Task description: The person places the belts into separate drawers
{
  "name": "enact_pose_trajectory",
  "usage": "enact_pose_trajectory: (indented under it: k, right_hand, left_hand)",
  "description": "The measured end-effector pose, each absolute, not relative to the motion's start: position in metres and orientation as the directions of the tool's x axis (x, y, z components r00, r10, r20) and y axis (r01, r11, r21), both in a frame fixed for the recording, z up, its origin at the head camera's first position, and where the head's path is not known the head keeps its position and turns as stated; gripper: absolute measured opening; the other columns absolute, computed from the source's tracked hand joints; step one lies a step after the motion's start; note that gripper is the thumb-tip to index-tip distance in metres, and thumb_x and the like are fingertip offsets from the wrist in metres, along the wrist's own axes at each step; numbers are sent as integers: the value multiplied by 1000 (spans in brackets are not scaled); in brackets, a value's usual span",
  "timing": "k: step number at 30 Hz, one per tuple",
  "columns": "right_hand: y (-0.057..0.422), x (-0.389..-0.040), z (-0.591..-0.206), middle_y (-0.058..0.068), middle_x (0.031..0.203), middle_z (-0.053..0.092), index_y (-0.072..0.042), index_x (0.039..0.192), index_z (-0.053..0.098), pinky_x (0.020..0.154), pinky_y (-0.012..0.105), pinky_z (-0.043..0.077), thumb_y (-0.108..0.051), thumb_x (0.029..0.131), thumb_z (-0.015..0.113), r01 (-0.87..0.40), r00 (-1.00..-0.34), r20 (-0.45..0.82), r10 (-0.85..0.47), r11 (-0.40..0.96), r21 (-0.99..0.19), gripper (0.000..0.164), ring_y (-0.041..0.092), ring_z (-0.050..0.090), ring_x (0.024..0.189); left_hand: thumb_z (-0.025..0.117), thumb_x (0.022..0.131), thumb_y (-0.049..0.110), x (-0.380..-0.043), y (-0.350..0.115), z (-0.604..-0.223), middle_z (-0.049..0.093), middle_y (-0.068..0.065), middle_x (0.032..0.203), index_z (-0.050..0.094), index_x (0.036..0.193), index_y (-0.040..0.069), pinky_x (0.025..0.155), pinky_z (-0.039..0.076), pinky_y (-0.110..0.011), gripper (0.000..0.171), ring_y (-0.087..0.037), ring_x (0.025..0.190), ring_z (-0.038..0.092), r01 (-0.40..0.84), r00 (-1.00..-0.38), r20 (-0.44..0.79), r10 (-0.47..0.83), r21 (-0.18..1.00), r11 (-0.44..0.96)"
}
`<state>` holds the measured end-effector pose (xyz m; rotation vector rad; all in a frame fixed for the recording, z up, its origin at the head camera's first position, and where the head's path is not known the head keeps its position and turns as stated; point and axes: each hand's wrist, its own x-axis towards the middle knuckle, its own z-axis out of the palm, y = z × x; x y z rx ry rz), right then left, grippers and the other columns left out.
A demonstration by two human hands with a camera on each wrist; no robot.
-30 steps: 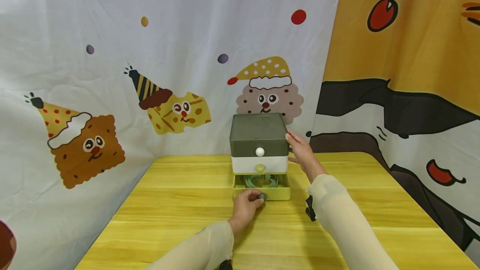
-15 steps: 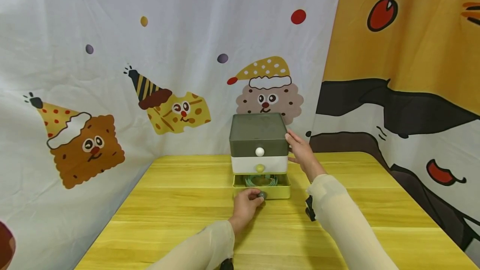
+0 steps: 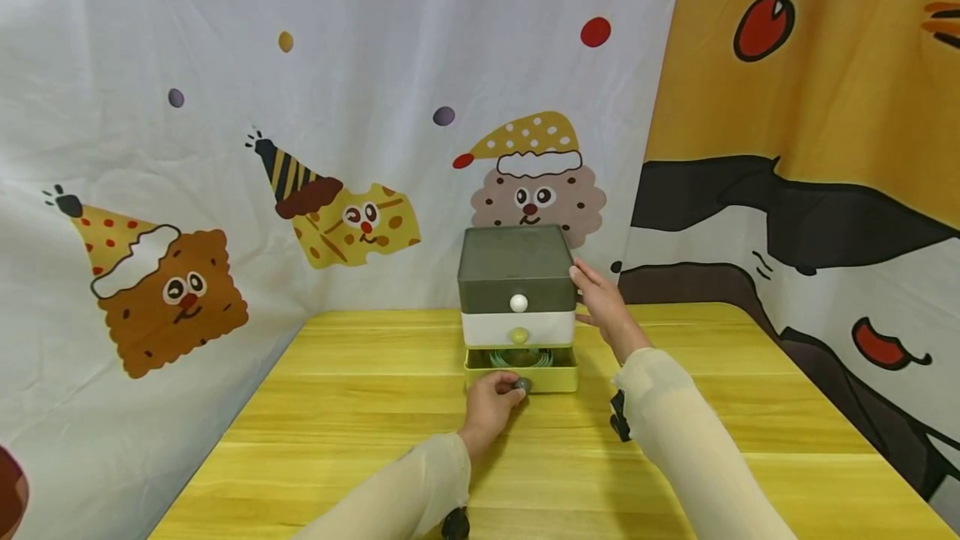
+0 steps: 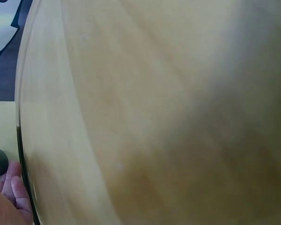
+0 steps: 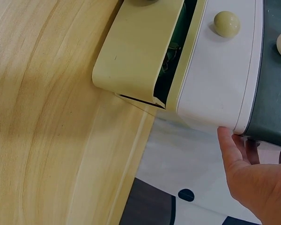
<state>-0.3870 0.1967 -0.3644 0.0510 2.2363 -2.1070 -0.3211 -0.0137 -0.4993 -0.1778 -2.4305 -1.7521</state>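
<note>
A small three-tier drawer box (image 3: 517,255) stands at the back of the table, with a dark green top, a white middle and a yellow bottom drawer (image 3: 558,380). That bottom drawer is partly pulled out, and a coiled green cable (image 3: 543,357) lies inside. My left hand (image 3: 489,408) pinches the drawer's dark round knob (image 3: 523,385), also seen as a dark knob (image 4: 0,161) at the edge of the left wrist view. Against the box's right side rest the fingers of my right hand (image 3: 609,307), spread and fairly straight; the right wrist view shows this hand (image 5: 253,183) alongside the white and green tiers.
The box sits on a wood-grain table (image 3: 360,440). Behind it hangs a white curtain (image 3: 360,40) with cartoon prints, and an orange printed part (image 3: 847,90) covers the right side. White (image 3: 519,303) and yellow (image 3: 520,336) knobs front the upper two tiers.
The yellow bottom drawer has slid a little further inward, my left hand moving forward with its knob. My right hand stays at the box's side.
</note>
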Motion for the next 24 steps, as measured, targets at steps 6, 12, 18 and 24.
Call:
enact_pose_trajectory:
  k: [6,12,18,24]
  right_hand:
    - [196,-386,-363,5,164,16,-38,158,19,111,58,30,-49,104,42,83,-996,-84,-14,60,-995,59,38,26,145]
    - [196,-386,-362,5,165,15,-39,158,19,111,57,31,-49,105,42,86,-996,-87,-13,61,-994,59,38,26,145]
    - [196,-385,-361,4,164,16,-40,157,20,110,57,33,-48,105,42,92,-996,-93,-10,61,-994,58,37,27,145]
    - [196,-385,-362,4,165,15,-38,158,19,111,57,31,-48,105,42,94,-995,-95,-5,64,-994,59,37,26,145]
  left_hand:
    - [77,83,-1,-324,-14,-497,69,-5,85,73,98,0,69,54,-26,15,-13,80,62,168,-985,172,15,934,317]
    - [77,83,-1,-331,-14,-498,69,-5,84,73,98,-1,69,53,-27,15,-14,79,62,160,-986,165,12,936,314]
    - [76,83,-2,-331,-15,-495,68,-3,82,72,97,-2,69,53,-27,15,-13,77,61,189,-981,194,16,927,324]
    - [76,83,-2,-336,-14,-496,68,-3,82,73,96,-2,69,54,-27,13,-12,76,61,185,-981,194,7,926,329]
